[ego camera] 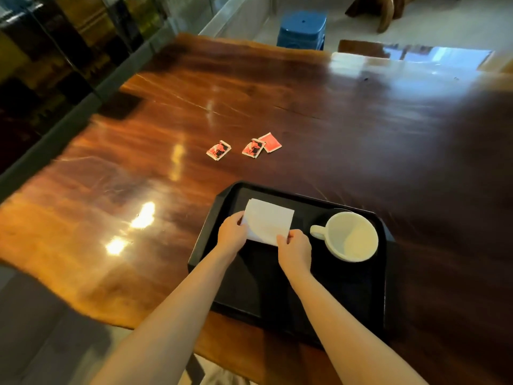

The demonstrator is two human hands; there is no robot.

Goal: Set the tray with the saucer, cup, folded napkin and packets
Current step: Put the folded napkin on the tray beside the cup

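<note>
- A black tray [383, 273] sits on a glossy wooden table [138, 162], at lower centre-right of the frame.
- A folded white napkin [269, 222] lies in the tray's upper left part.
- The left hand [231, 233] pinches the napkin's left edge, fingers closed on it.
- The right hand [294, 250] pinches the napkin's lower right corner, fingers closed on it.
- A white cup [348, 236] stands in the tray's right part, handle pointing left toward the napkin; a dark saucer beneath it is hard to make out.
- Three red packets [252, 147] lie on the table near frame centre, well apart from the tray; two of them touch.
- A blue stool [302, 29] stands beyond the table, at top centre.
</note>
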